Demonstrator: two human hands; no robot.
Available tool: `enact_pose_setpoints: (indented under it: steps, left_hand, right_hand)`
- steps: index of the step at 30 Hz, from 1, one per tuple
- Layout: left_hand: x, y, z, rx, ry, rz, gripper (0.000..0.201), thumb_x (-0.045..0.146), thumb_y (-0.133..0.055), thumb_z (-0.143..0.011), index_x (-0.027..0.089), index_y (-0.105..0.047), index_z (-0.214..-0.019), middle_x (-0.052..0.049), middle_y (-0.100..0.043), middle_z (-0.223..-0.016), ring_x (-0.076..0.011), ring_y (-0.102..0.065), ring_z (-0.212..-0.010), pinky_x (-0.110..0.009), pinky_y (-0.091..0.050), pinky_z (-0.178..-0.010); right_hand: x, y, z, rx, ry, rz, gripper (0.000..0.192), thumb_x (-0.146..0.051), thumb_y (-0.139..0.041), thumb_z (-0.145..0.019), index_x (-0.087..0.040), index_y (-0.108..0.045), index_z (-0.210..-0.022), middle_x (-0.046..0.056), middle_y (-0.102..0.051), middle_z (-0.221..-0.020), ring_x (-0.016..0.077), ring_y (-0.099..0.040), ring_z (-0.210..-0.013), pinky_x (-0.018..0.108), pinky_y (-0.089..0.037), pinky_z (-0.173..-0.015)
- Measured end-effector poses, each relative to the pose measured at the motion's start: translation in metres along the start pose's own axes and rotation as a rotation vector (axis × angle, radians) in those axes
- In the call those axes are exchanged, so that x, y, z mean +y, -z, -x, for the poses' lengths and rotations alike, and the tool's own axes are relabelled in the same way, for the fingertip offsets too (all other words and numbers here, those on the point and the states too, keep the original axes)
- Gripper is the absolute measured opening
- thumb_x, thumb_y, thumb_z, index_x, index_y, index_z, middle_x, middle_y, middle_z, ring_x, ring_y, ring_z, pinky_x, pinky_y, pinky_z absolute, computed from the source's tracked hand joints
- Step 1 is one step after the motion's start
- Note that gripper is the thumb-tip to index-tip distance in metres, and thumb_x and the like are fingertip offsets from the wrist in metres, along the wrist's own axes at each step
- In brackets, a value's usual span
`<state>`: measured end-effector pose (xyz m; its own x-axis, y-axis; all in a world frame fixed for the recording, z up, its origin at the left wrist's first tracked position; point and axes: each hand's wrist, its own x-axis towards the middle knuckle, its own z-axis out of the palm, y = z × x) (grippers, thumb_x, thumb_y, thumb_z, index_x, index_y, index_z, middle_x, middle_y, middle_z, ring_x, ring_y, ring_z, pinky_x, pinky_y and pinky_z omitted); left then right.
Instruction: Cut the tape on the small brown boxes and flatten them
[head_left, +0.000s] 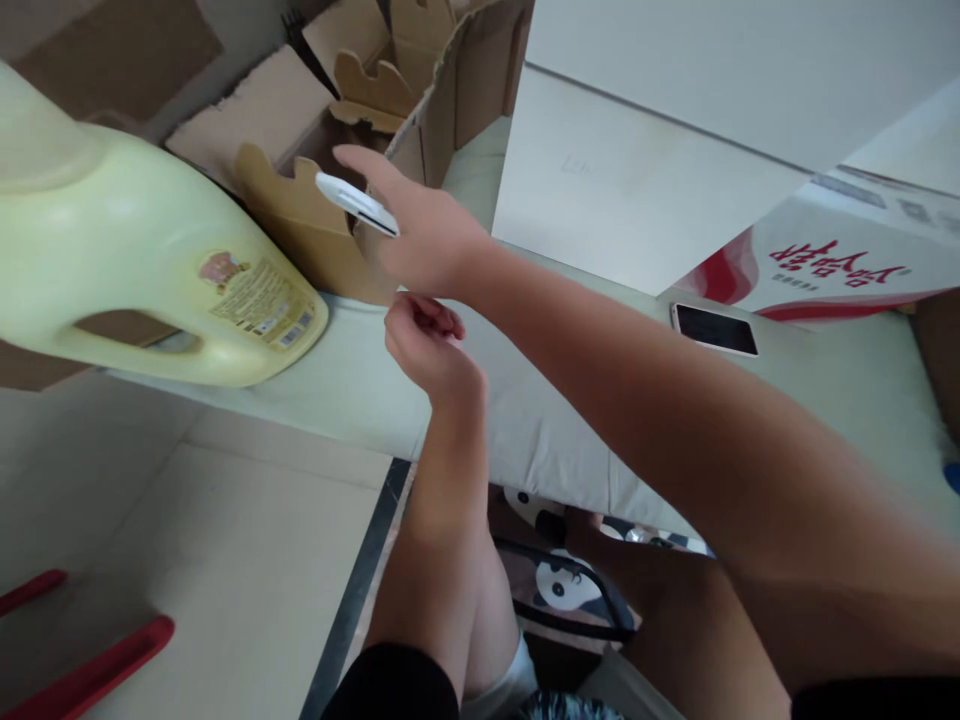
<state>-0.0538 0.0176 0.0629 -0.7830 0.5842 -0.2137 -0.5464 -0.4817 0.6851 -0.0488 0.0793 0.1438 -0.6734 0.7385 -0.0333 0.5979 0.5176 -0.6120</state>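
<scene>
Right hand (420, 235) is stretched out toward the upper middle of the frame, gripping a small white utility knife (357, 203) between thumb and fingers. The knife sticks out to the left of the hand and sits right against the front flap of an open cardboard box (300, 215). Can't quite tell if the tip is actually touching the cardboard or just in front of it.

Left hand (422, 340) is just below the right one, curled into a loose fist with the fingers tucked in. Doesn't look like it's holding anything, but the inside of the palm is hidden, so I can't say for sure. It hovers right at the edge of the pale bench (360, 390).

Stuff crowding the spot: a big yellow detergent jug (135, 260) lies on its side at the left of the frame, its base nearly up against the box. More torn cardboard flaps poke up behind it at top center. Over on the right, a phone (714, 329) lies flat with a dark screen, and just behind it there's a white carton with red lettering (832, 260). The right forearm crosses diagonally over the bench and blocks a fair bit of its surface. Bottom left shows tiled floor with a red bar (97, 670).
</scene>
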Motion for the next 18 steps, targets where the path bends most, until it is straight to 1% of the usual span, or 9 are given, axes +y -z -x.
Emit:
enact_pose_setpoints:
  steps: [3,5,6,8,10,12,14,16,18]
  left_hand:
    - [0.003,-0.001,0.001,0.015,-0.024,-0.008,0.035,0.024,-0.041,-0.093,0.022,-0.034,-0.059,0.003,-0.025,-0.055,-0.0128,-0.027,-0.048,-0.03,-0.019,-0.052]
    - [0.007,0.0,0.003,0.018,-0.073,-0.014,0.034,0.025,-0.044,-0.092,0.023,-0.034,-0.06,0.002,-0.026,-0.056,-0.0141,-0.028,-0.049,-0.031,-0.019,-0.053]
    - [0.01,0.001,0.003,0.019,-0.128,-0.017,0.033,0.025,-0.043,-0.092,0.023,-0.034,-0.06,0.002,-0.025,-0.057,-0.0147,-0.028,-0.05,-0.031,-0.021,-0.054]
    - [0.014,0.007,0.0,0.033,-0.337,-0.05,0.031,0.025,-0.037,-0.093,0.023,-0.032,-0.062,0.002,-0.022,-0.06,-0.0165,-0.029,-0.054,-0.032,-0.028,-0.058]
    - [0.016,0.017,-0.007,0.031,-0.622,-0.138,0.03,0.027,-0.031,-0.096,0.023,-0.03,-0.066,0.0,-0.022,-0.066,-0.019,-0.037,-0.062,-0.033,-0.037,-0.069]
    - [0.013,0.029,-0.017,-0.054,-0.761,-0.312,0.031,0.04,-0.026,-0.101,0.023,-0.028,-0.074,-0.001,-0.028,-0.074,-0.0213,-0.047,-0.076,-0.034,-0.041,-0.079]
    - [0.007,0.036,-0.023,-0.068,-0.696,-0.373,0.033,0.049,-0.027,-0.101,0.025,-0.033,-0.08,-0.001,-0.042,-0.083,-0.0209,-0.054,-0.09,-0.034,-0.043,-0.082]
    - [-0.002,0.033,-0.022,-0.07,-0.515,-0.363,0.029,0.049,-0.031,-0.101,0.027,-0.043,-0.086,-0.001,-0.055,-0.095,-0.02,-0.059,-0.101,-0.033,-0.045,-0.086]
    - [-0.012,0.024,-0.012,-0.187,-0.335,-0.325,0.03,0.051,-0.036,-0.099,0.026,-0.052,-0.093,-0.002,-0.064,-0.105,-0.0208,-0.063,-0.111,-0.034,-0.047,-0.092]
  right_hand:
    - [0.004,-0.006,-0.014,0.028,-0.052,0.141,0.053,-0.015,-0.058,-0.091,-0.023,-0.052,-0.143,0.002,-0.072,-0.128,0.0198,-0.067,-0.113,0.034,-0.054,-0.102]
    - [0.018,-0.006,-0.009,0.088,-0.076,0.19,0.038,-0.016,-0.057,-0.09,-0.022,-0.061,-0.127,0.003,-0.074,-0.118,0.0223,-0.068,-0.111,0.038,-0.055,-0.101]
    - [0.026,-0.004,-0.001,0.133,-0.083,0.198,0.035,-0.015,-0.054,-0.091,-0.022,-0.062,-0.124,0.003,-0.073,-0.114,0.0237,-0.068,-0.112,0.041,-0.055,-0.102]
    - [0.047,0.0,0.021,0.236,-0.09,0.176,0.036,-0.013,-0.047,-0.091,-0.021,-0.063,-0.122,0.003,-0.071,-0.107,0.0264,-0.068,-0.115,0.046,-0.053,-0.106]
    - [0.07,0.007,0.054,0.347,-0.101,0.099,0.036,-0.012,-0.051,-0.085,-0.022,-0.066,-0.116,0.003,-0.07,-0.099,0.028,-0.069,-0.112,0.047,-0.052,-0.106]
    - [0.092,0.014,0.097,0.462,-0.156,0.016,0.037,-0.013,-0.055,-0.079,-0.023,-0.069,-0.112,0.004,-0.071,-0.095,0.028,-0.069,-0.102,0.047,-0.054,-0.101]
    - [0.112,0.018,0.147,0.57,-0.216,-0.072,0.036,-0.016,-0.057,-0.075,-0.024,-0.069,-0.107,0.005,-0.071,-0.096,0.0268,-0.067,-0.093,0.046,-0.054,-0.093]
    - [0.13,0.018,0.199,0.667,-0.251,-0.215,0.035,-0.017,-0.057,-0.071,-0.025,-0.069,-0.103,0.005,-0.071,-0.102,0.0224,-0.063,-0.081,0.041,-0.052,-0.079]
    - [0.148,0.014,0.247,0.754,-0.268,-0.396,0.03,-0.024,-0.06,-0.073,-0.028,-0.068,-0.102,0.004,-0.068,-0.1,0.0148,-0.045,-0.058,0.033,-0.04,-0.057]
